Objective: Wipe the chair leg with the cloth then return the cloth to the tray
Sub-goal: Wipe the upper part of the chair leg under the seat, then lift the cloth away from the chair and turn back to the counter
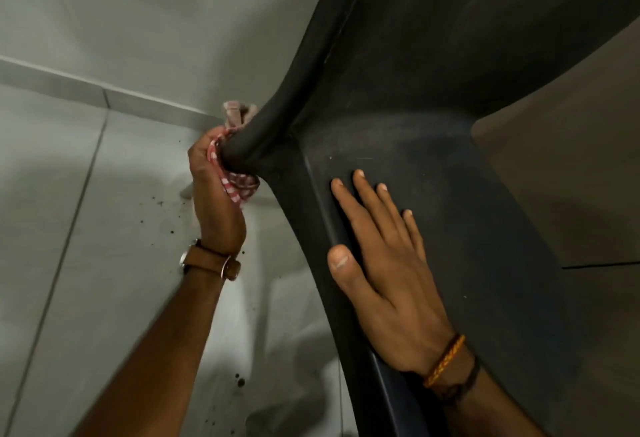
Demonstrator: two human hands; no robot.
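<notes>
Left hand [214, 194] is gripping checked cloth [239, 184] wrapped round chair leg [242, 151] at 10 o'clock; right hand [384, 263] is lying flat, fingers spread, on chair seat [450, 177].

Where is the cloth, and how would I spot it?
Find the big dark chair filling the right of the picture, then follow its round chair leg leftward. The left hand, the one above a brown watch, clutches the cloth around that leg. It is the only red-and-white checked thing among grey floor tiles and dark plastic.

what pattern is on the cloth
Red-and-white checked fabric cloth, seen in the head view.
</notes>
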